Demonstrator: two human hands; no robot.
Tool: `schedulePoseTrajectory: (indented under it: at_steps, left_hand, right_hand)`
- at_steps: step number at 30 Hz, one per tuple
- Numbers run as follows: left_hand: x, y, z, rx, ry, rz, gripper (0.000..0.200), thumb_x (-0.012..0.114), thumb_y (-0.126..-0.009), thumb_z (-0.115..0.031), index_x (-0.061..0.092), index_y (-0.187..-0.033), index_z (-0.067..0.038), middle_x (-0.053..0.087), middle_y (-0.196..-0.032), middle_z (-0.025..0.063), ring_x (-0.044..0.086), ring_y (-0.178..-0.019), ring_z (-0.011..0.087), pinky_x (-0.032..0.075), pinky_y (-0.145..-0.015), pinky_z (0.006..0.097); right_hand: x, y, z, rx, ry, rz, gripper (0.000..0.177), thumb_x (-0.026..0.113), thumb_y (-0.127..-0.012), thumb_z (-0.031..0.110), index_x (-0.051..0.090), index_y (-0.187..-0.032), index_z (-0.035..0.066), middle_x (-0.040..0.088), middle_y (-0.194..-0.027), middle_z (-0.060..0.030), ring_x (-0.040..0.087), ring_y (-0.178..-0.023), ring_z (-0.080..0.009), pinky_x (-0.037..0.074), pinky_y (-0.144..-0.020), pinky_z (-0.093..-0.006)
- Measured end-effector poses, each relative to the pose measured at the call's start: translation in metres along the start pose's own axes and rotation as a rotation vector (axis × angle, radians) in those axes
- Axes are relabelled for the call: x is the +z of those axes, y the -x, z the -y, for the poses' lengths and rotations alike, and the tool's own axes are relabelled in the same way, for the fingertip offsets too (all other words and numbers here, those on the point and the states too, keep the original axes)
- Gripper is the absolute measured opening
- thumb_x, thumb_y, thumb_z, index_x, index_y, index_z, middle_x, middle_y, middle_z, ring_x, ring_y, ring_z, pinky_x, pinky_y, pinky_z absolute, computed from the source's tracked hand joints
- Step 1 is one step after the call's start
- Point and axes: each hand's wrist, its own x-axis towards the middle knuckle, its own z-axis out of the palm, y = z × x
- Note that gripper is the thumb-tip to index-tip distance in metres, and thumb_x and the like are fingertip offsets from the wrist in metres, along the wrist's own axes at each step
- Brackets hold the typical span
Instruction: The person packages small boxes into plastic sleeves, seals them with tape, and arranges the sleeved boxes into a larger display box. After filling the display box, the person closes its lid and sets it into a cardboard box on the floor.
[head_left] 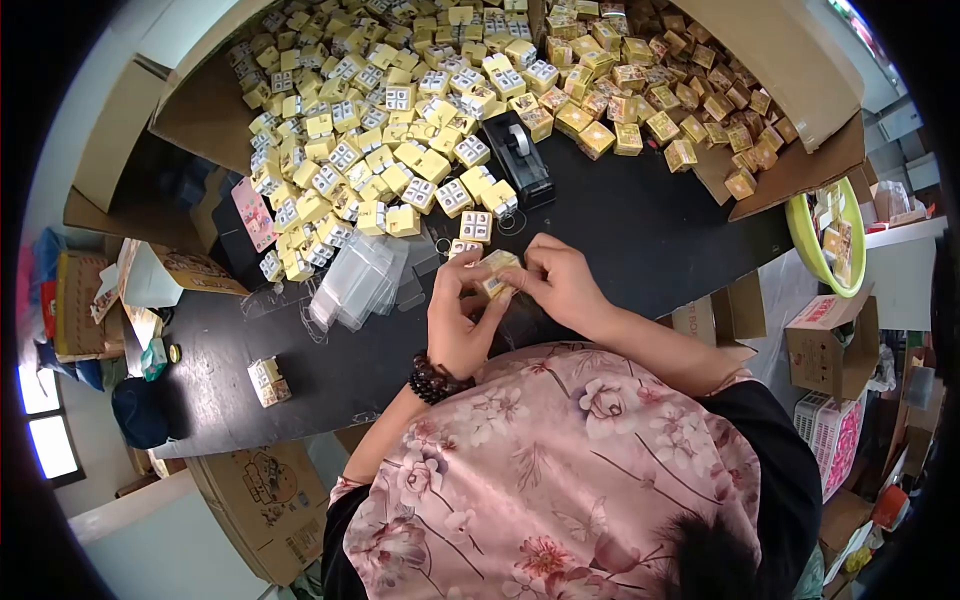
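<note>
Between my two hands is a small yellow box, held close above the table's near side. My left hand, with a dark bead bracelet at the wrist, grips it from the left with fingers and thumb. My right hand pinches its right side, the thumb pressed on it. Just beyond my fingers lies a yellow cube with white printed faces. To the left of my left hand is a pile of clear plastic sleeves. A black tape dispenser stands farther back.
A large heap of yellow and white cubes covers the back of the black table. Smaller orange-yellow boxes spill from an open carton at right. A lone cube sits left; a yellow-green basket stands at the right edge.
</note>
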Motion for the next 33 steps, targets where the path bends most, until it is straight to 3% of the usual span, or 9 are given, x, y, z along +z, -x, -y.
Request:
schedulePoseTrajectory:
  at_steps: [4,5,8,13,17,21,29,31,33]
  left_hand:
    - [-0.043,0.032,0.039,-0.121,0.295,0.003,0.04,0.067,-0.084,0.006,0.039,-0.11,-0.004,0.052,-0.121,0.0141,0.057,-0.107,0.0155,0.05,-0.088,0.0273]
    - [-0.061,0.042,0.044,-0.169,0.261,0.016,0.04,0.067,-0.083,0.007,0.039,-0.109,-0.004,0.054,-0.116,0.0121,0.057,-0.104,0.0144,0.05,-0.088,0.0273]
    - [-0.114,0.062,0.036,-0.503,0.196,0.369,0.063,0.07,-0.078,0.008,0.035,-0.129,-0.003,0.055,-0.1,0.0066,0.057,-0.093,0.0124,0.049,-0.082,0.0273]
    - [-0.147,0.072,0.045,-0.653,0.435,0.653,0.065,0.071,-0.076,0.008,0.035,-0.129,-0.003,0.058,-0.121,0.0156,0.058,-0.104,0.0148,0.049,-0.089,0.0283]
    - [-0.118,0.057,0.024,-0.379,0.475,0.198,0.054,0.074,-0.074,0.007,0.033,-0.106,-0.006,0.059,-0.119,0.0146,0.058,-0.106,0.0169,0.049,-0.09,0.0302]
    - [-0.077,0.023,0.003,-0.082,-0.275,0.022,0.061,0.075,-0.072,-0.002,0.037,-0.12,-0.003,0.06,-0.116,0.0181,0.06,-0.106,0.026,0.049,-0.09,0.0344]
    - [-0.045,0.0,-0.014,0.131,-0.749,0.001,0.074,0.076,-0.072,-0.002,0.036,-0.134,-0.002,0.056,-0.117,0.0193,0.06,-0.111,0.0307,0.049,-0.092,0.0366]
    - [-0.042,0.0,-0.014,0.172,-0.751,0.019,0.075,0.076,-0.074,-0.002,0.034,-0.136,-0.002,0.057,-0.116,0.0191,0.06,-0.111,0.0295,0.049,-0.092,0.0367]
    - [-0.04,0.0,-0.015,-0.114,-0.273,0.058,0.073,0.074,-0.075,-0.002,0.034,-0.136,0.0,0.053,-0.124,0.0203,0.055,-0.118,0.0286,0.047,-0.096,0.0355]
  right_hand:
    - [0.024,-0.022,-0.012,-0.219,-0.08,0.119,0.018,0.073,-0.085,0.014,0.06,-0.087,0.002,0.054,-0.093,-0.0094,0.055,-0.088,-0.023,0.046,-0.075,-0.0325]
    - [0.025,-0.033,-0.022,-0.304,0.113,0.153,0.024,0.067,-0.084,0.007,0.062,-0.107,0.006,0.054,-0.118,-0.0095,0.051,-0.111,-0.0276,0.042,-0.094,-0.0367]
    - [0.02,-0.072,-0.026,-0.574,0.591,0.335,0.047,0.059,-0.077,-0.001,0.062,-0.123,0.01,0.052,-0.135,-0.0048,0.047,-0.121,-0.0268,0.037,-0.102,-0.0419]
    - [0.011,-0.115,-0.035,-0.635,0.692,0.542,0.039,0.07,-0.075,0.009,0.062,-0.113,0.006,0.057,-0.117,-0.0083,0.048,-0.12,-0.0272,0.038,-0.1,-0.0411]
    - [-0.014,-0.103,-0.006,-0.157,-0.074,0.506,0.041,0.072,-0.081,0.014,0.058,-0.119,0.004,0.058,-0.115,-0.0084,0.057,-0.111,-0.0202,0.046,-0.095,-0.036]
    - [-0.01,-0.069,0.013,0.365,-1.226,0.615,0.043,0.066,-0.09,0.008,0.052,-0.13,0.003,0.063,-0.11,-0.0107,0.067,-0.098,-0.0199,0.055,-0.083,-0.0315]
    - [-0.01,-0.037,0.052,0.237,-0.304,0.206,0.042,0.081,-0.08,0.02,0.054,-0.105,0.001,0.055,-0.098,-0.0066,0.061,-0.074,-0.0133,0.051,-0.061,-0.0265]
    - [-0.004,-0.033,0.046,-0.226,-0.101,0.107,0.038,0.082,-0.077,0.019,0.057,-0.1,0.001,0.051,-0.102,-0.0079,0.059,-0.078,-0.0148,0.05,-0.065,-0.0269]
    - [-0.007,-0.028,0.045,-0.112,-0.213,0.185,0.029,0.08,-0.079,0.015,0.063,-0.099,0.003,0.05,-0.102,-0.0085,0.057,-0.081,-0.0173,0.05,-0.069,-0.0274]
